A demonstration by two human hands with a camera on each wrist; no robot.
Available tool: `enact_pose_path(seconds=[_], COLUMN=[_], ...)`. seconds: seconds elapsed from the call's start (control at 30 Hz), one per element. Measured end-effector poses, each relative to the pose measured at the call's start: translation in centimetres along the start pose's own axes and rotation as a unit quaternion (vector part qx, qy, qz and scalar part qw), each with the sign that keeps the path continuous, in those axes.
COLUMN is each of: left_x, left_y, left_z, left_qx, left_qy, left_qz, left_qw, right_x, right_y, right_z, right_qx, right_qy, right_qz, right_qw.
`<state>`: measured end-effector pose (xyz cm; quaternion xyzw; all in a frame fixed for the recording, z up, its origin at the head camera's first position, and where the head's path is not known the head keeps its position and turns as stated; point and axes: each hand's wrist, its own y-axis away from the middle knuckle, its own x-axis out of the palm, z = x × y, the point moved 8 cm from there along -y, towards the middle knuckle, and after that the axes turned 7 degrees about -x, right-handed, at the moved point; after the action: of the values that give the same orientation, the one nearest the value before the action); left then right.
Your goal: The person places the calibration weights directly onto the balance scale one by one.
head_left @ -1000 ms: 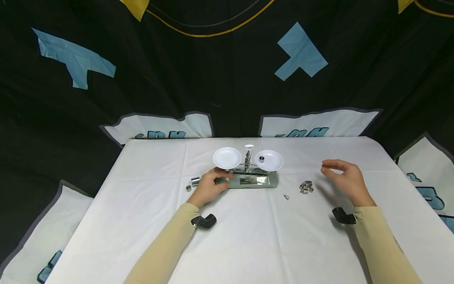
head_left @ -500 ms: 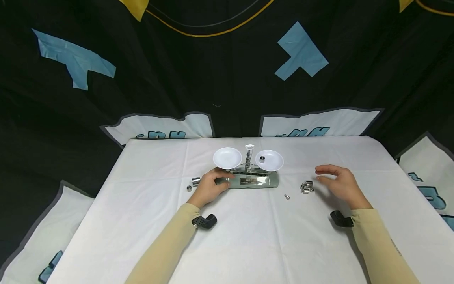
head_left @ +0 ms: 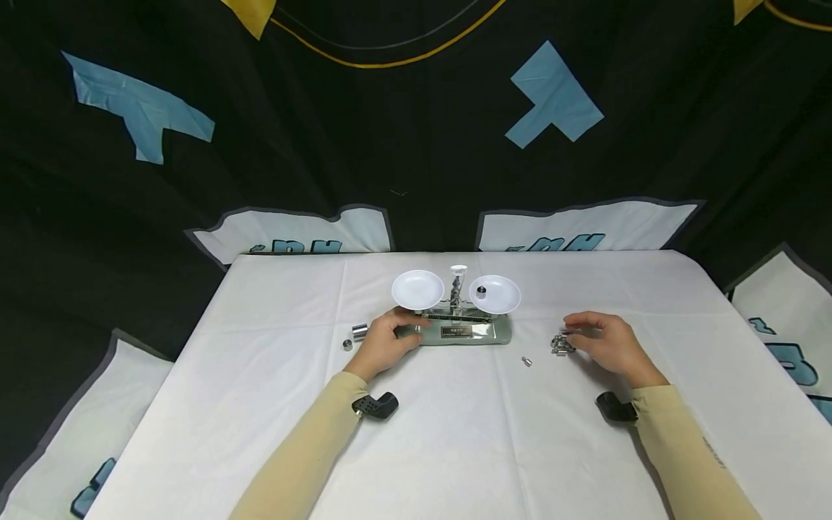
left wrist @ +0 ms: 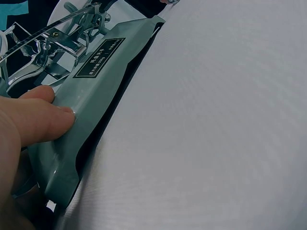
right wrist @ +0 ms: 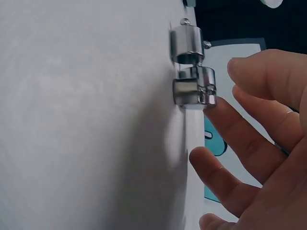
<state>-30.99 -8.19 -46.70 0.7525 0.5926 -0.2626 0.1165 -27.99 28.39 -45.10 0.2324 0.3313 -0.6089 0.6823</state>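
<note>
A grey-green balance scale (head_left: 464, 331) stands mid-table with two white pans. Its left pan (head_left: 417, 289) is bare; the right pan (head_left: 497, 296) carries one small metal weight (head_left: 481, 292). My left hand (head_left: 398, 334) holds the left end of the scale's base (left wrist: 96, 110), with the thumb (left wrist: 43, 117) pressed on its front face. My right hand (head_left: 577, 335) hovers with fingers relaxed at a cluster of shiny cylinder weights (head_left: 559, 344). In the right wrist view the fingertips (right wrist: 218, 112) are right beside two weights (right wrist: 192, 88), gripping none.
One loose weight (head_left: 526, 360) lies between the scale and the cluster. Two larger weights (head_left: 359, 331) sit left of my left hand. A white cloth covers the table (head_left: 455, 448), with black drapes behind and at the sides.
My right hand has moved left and down, from above the table to the weight cluster. The left hand and scale have stayed put.
</note>
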Motion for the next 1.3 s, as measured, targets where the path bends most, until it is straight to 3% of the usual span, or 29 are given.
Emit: enact_pose_path(seconds=[1.3], left_x=[0.0], left_y=[0.0], left_z=[0.0], left_qx=[0.006], left_qy=[-0.002], left_qz=[-0.003], left_qw=[1.0000], right_x=[1.2], right_y=[0.1], right_z=[2.0], right_qx=[-0.019], right_qy=[0.126], right_qz=[-0.013], right_qw=[0.992])
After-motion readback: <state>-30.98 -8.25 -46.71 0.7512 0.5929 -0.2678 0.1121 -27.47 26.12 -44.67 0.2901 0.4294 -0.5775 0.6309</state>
